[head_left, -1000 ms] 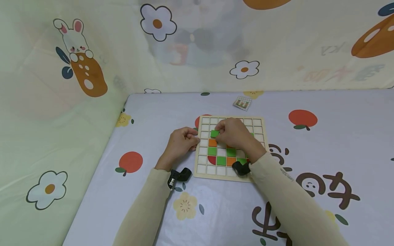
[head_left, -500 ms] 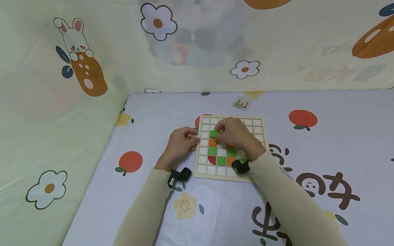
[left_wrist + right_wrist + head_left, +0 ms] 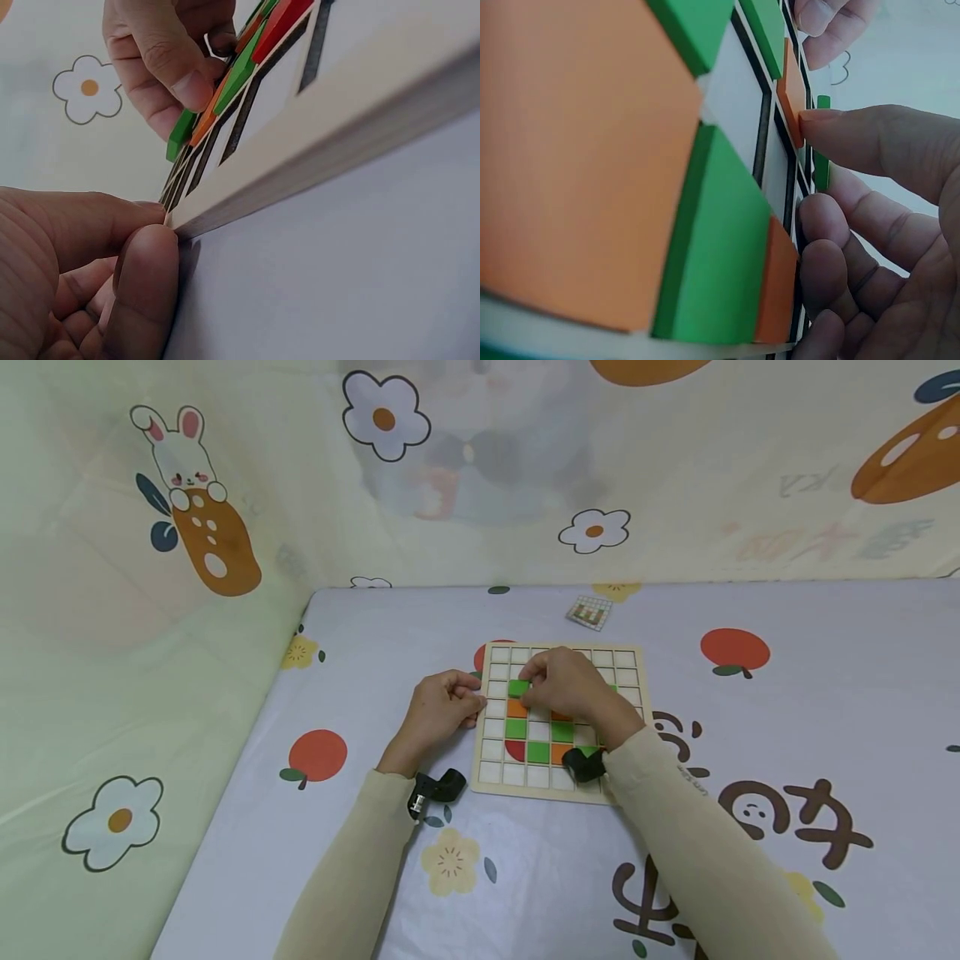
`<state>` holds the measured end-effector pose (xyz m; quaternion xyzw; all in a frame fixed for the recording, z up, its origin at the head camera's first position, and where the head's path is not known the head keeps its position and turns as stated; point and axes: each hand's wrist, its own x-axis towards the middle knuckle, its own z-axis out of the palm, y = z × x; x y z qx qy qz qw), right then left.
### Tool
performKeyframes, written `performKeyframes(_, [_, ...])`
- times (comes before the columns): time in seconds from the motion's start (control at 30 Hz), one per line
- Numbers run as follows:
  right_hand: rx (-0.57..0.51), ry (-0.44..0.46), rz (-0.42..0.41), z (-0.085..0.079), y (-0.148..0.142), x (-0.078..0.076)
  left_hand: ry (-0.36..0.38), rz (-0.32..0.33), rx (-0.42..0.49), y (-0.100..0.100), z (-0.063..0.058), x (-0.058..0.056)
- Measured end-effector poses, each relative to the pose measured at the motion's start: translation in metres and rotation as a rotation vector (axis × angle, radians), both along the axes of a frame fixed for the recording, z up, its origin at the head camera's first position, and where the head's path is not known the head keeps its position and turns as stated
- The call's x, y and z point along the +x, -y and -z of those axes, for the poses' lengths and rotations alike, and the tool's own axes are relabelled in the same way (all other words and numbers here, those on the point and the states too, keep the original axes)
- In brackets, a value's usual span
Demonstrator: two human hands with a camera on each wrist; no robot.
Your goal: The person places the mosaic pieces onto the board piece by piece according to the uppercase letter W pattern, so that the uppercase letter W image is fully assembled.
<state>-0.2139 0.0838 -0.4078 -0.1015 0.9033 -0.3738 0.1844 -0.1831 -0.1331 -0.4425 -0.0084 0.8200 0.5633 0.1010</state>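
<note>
A wooden grid board [image 3: 492,783] lies on the cloth, with coloured square tiles in some cells. My left hand [image 3: 441,710] pinches its left edge with thumb and index finger, close up in the left wrist view. Over the board's upper left part, my right hand [image 3: 573,689] pinches a green tile [image 3: 518,688] at its right side. That tile sits just above an orange tile [image 3: 517,708] and looks slightly raised in the left wrist view. The right thumb's tip overlaps the orange tile in the right wrist view. My right hand and wrist hide part of the board.
Behind the board lies a small pattern card [image 3: 589,612]. Lower on the board are a red rounded tile [image 3: 515,750] and several green and orange tiles. A printed cloth [image 3: 540,877] covers the table, and patterned curtains [image 3: 480,468] stand behind and at the left.
My right hand and the green tile have shifted slightly left, lining the tile up above the orange one. My left hand stays at the board's edge.
</note>
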Motion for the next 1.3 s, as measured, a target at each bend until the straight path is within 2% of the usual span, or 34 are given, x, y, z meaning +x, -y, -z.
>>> performKeyframes(0.33, [0.000,0.015,-0.004,-0.0007,-0.0012,-0.0004,0.006,-0.005,0.001,0.0009,0.0014,-0.0006])
performKeyframes(0.63, [0.003,-0.016,-0.004,0.0011,0.0001,-0.0010,0.009,-0.011,-0.001,0.0005,0.0014,-0.0004])
performKeyframes(1.3, [0.008,0.018,-0.001,0.0047,0.0003,-0.0001,0.010,-0.006,-0.005,0.0003,0.0010,-0.0008])
